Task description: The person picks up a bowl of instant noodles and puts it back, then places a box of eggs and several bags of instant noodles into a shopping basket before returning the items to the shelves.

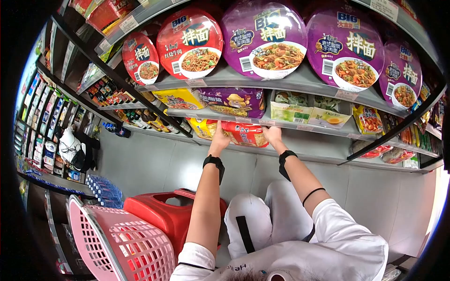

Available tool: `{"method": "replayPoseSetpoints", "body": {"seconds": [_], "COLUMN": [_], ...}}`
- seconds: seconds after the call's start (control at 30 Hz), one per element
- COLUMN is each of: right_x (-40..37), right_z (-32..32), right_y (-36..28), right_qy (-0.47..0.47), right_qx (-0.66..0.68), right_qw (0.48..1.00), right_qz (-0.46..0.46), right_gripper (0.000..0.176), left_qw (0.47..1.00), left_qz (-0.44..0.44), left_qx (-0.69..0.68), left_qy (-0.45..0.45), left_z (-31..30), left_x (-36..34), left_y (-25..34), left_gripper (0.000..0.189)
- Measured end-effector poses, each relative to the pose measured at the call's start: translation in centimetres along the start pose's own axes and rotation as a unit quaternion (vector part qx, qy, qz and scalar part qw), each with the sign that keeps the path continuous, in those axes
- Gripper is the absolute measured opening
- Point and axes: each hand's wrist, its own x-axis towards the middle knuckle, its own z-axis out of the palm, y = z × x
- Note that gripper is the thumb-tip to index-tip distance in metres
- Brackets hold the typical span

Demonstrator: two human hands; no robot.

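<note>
A red pack of instant noodles (pixel 245 135) lies at the front of the lowest shelf level, gripped at both ends. My left hand (pixel 219 139) closes on its left end, and my right hand (pixel 273 136) holds the right end. The fingertips at the far side are partly hidden. Just left of the red pack, a yellow noodle pack (pixel 201 126) sits partly behind my left hand. On the shelf above are a purple noodle multipack (pixel 236 102) and another yellow pack (pixel 179 99).
Large red noodle bowls (pixel 190 44) and purple noodle bowls (pixel 265 40) line the upper shelf. Open cartons (pixel 290 110) stand right of the purple multipack. A pink basket (pixel 101 234) and a red plastic stool (pixel 159 213) are at my left. Bottled water (pixel 104 188) stands farther left. Another person (pixel 75 150) is in the aisle.
</note>
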Motion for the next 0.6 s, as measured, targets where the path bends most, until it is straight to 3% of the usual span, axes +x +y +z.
{"method": "replayPoseSetpoints", "body": {"seconds": [0.07,0.1,0.23,0.37,0.47,0.53,0.6], "right_x": [-0.7,-1.7,-5.1,-7.9,-10.3,-11.6,-12.7], "right_z": [-1.3,-1.9,-2.7,-3.8,-4.2,-4.9,-4.3], "right_y": [-0.3,-0.5,0.3,1.4,2.4,2.5,3.5], "right_qy": [-0.058,-0.034,-0.08,-0.131,-0.143,-0.169,-0.157], "right_qx": [-0.016,-0.052,0.024,0.164,0.114,0.093,0.08], "right_qw": [0.998,0.997,0.99,0.977,0.982,0.981,0.984], "right_qz": [0.012,-0.049,-0.111,-0.034,-0.049,-0.009,0.017], "right_gripper": [0.028,0.023,0.014,0.02,0.02,0.023,0.024], "left_qw": [1.0,1.0,0.999,0.998,0.995,0.995,0.992], "left_qz": [-0.008,-0.014,-0.002,0.01,-0.004,0.004,0.033], "left_qx": [-0.028,-0.02,0.039,0.055,0.101,0.087,0.111], "left_qy": [-0.009,-0.009,0.036,0.041,-0.005,-0.056,-0.047], "left_z": [0.3,0.1,0.0,-1.0,-0.6,0.2,0.7], "left_x": [0.2,-0.2,-1.5,-4.0,-5.5,-6.3,-7.8], "left_y": [-0.9,-0.5,0.5,2.9,2.1,-0.3,-0.7], "left_gripper": [0.086,0.086,0.086,0.083,0.076,0.071,0.052]}}
